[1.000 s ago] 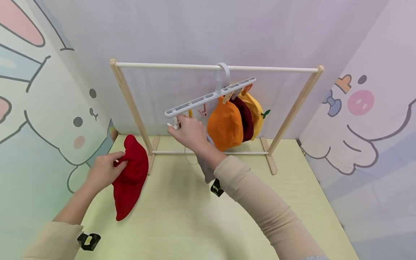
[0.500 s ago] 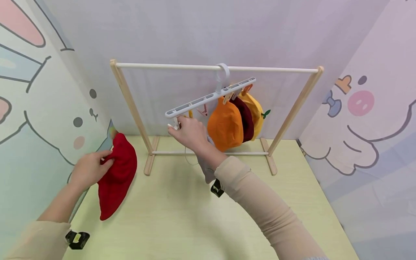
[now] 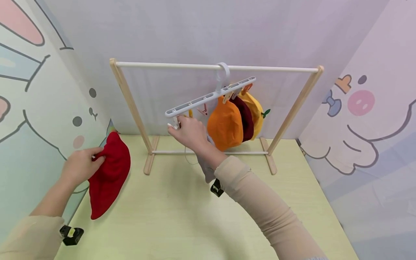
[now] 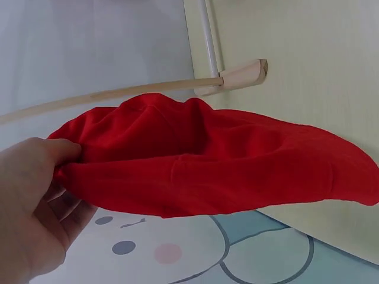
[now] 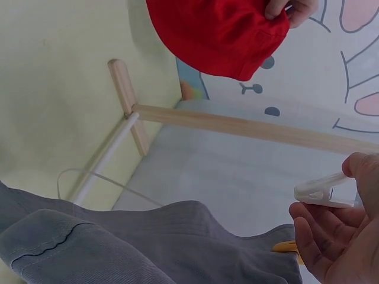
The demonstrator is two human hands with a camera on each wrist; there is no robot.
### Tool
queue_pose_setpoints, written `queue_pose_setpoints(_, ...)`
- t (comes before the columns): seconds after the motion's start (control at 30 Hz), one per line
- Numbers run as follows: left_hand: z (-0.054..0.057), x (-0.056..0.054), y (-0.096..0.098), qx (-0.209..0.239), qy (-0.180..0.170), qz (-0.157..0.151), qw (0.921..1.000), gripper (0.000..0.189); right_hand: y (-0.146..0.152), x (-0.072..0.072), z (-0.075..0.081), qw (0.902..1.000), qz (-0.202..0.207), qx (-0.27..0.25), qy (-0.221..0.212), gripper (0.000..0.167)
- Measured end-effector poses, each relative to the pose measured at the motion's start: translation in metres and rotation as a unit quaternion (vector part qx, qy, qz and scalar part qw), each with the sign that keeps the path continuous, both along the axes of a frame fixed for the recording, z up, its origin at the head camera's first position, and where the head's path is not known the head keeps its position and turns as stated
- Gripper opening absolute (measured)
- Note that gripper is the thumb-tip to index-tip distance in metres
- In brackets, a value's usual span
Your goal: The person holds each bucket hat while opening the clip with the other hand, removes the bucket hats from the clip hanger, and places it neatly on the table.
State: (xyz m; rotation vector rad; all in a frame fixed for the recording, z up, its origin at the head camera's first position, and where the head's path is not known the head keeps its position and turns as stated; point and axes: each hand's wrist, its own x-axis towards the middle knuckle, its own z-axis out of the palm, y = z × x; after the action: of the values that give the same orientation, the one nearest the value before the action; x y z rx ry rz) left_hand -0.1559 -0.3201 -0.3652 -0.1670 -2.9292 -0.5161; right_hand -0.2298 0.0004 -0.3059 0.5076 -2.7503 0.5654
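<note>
Red fabric brimmed hat (image 3: 112,173), left of long white plastic hanger (image 3: 194,104), well apart; looks light, soft, floppy, hardly fragile, probably best gripped at edge. Left hand (image 3: 81,165) pinches it there; right hand (image 3: 191,133) pinches white plastic clip (image 5: 305,193) beneath hanger's left end.

A wooden rack (image 3: 130,103) stands on the pale yellow table (image 3: 156,224).

Limp red hat (image 3: 112,173), edge gripped, pinched white clip (image 5: 308,191) to its right
</note>
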Motion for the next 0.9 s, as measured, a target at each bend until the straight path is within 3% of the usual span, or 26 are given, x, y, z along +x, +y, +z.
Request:
queue_pose_setpoints(0.27, -0.001, -0.004, -0.003, -0.022, -0.032, 0.011, 0.9992, 0.038, 0.000, 0.001, 0.001, 1.0000, 0.002, -0.001, -0.005, 0.030)
queue_pose_setpoints(0.5, -0.011, -0.006, -0.006, -0.044, -0.057, 0.007, 0.9974, 0.037, 0.000, 0.002, 0.000, 1.0000, 0.003, 0.000, -0.007, 0.030)
queue_pose_setpoints(0.9, -0.020, -0.009, -0.008, -0.084, -0.038, 0.031, 0.9952, 0.038, 0.001, 0.002, 0.000, 1.0000, 0.000, -0.003, -0.001, 0.032)
